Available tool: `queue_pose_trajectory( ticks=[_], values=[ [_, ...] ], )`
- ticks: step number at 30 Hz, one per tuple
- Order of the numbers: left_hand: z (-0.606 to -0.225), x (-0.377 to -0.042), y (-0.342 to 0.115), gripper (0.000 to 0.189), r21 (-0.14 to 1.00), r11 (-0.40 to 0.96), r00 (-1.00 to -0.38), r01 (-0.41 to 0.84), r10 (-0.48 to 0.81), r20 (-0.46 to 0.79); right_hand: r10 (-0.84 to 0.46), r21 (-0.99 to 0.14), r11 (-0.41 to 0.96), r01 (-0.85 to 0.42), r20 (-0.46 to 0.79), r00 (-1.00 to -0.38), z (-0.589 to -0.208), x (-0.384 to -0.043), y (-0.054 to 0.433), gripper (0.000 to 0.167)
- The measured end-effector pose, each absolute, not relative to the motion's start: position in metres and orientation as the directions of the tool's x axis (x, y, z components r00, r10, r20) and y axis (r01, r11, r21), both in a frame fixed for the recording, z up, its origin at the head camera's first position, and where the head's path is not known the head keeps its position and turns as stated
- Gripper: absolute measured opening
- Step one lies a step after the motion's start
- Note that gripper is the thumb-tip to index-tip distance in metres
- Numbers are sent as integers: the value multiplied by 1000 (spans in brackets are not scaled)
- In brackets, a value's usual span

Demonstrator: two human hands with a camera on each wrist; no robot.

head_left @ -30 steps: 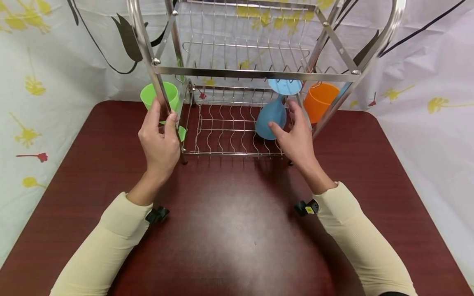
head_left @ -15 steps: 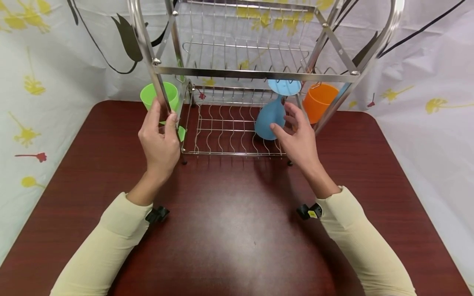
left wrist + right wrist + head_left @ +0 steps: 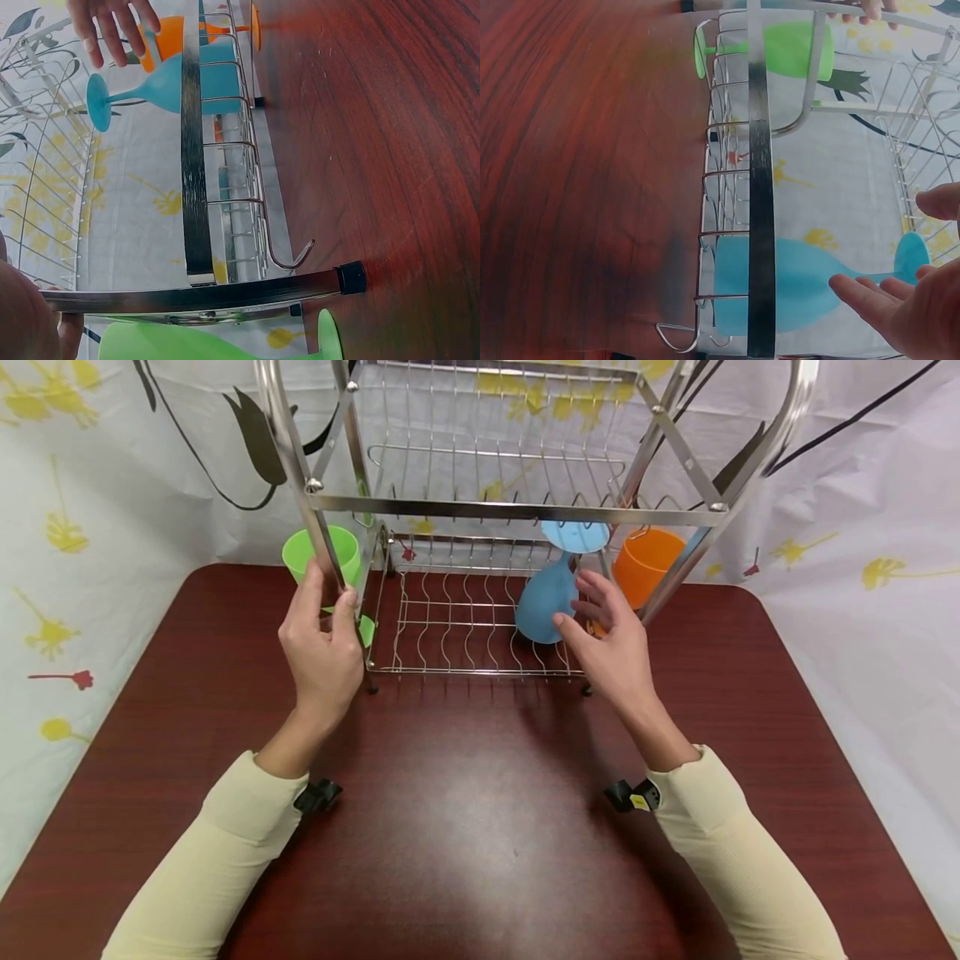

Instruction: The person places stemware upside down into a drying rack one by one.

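An upside-down blue plastic goblet [image 3: 546,602] stands at the right end of the lower wire shelf of a metal dish rack [image 3: 480,510]. My right hand [image 3: 617,647] is just right of the goblet, its fingers spread and loosely bent, holding nothing. In the right wrist view the fingertips lie close to the goblet's stem [image 3: 870,276]; whether they touch it I cannot tell. My left hand [image 3: 322,647] pinches the rack's left front post between thumb and fingers. Behind that hand, outside the rack, stands an upright green goblet [image 3: 341,550], partly hidden by the post.
An orange goblet [image 3: 651,564] stands upright beyond the rack's right side. The rack has an upper wire shelf [image 3: 498,452] above the lower one. It stands on a dark red wooden table [image 3: 480,810], with a white patterned sheet [image 3: 862,527] around the back and sides.
My right hand has drawn back slightly to the right and toward me, away from the blue goblet, which stays in place. The left hand keeps its hold on the post.
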State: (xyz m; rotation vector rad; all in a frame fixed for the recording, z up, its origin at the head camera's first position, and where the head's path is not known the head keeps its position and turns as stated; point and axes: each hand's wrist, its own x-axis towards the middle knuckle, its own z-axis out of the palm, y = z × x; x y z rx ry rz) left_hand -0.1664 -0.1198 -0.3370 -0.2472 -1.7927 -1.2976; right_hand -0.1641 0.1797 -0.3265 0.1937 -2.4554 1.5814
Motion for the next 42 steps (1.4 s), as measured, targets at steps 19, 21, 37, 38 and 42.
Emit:
queue_pose_trajectory(
  ticks=[19, 21, 37, 38, 42],
  values=[
    [-339, -166, -120, 25, 720, 399, -626, 568, -357, 693, 143, -893, 227, -388, 425, -894, -318, -148, 187, 37],
    [-338, -164, -120, 25, 734, 379, -635, 564, -368, 679, 160, -895, 189, -404, 435, -886, -318, -148, 187, 35],
    [-339, -163, -120, 30, 773, 332, -670, 540, -386, 634, 312, -823, 113, -556, 561, -767, -319, -148, 195, 18],
    [-339, -163, -120, 30, 772, 333, -670, 541, -385, 635, 314, -811, 136, -569, 580, -752, -319, -148, 195, 19],
    [-339, -163, -120, 30, 767, 337, -668, 547, -377, 642, 354, -778, 149, -610, 618, -702, -318, -148, 198, 19]
  ],
)
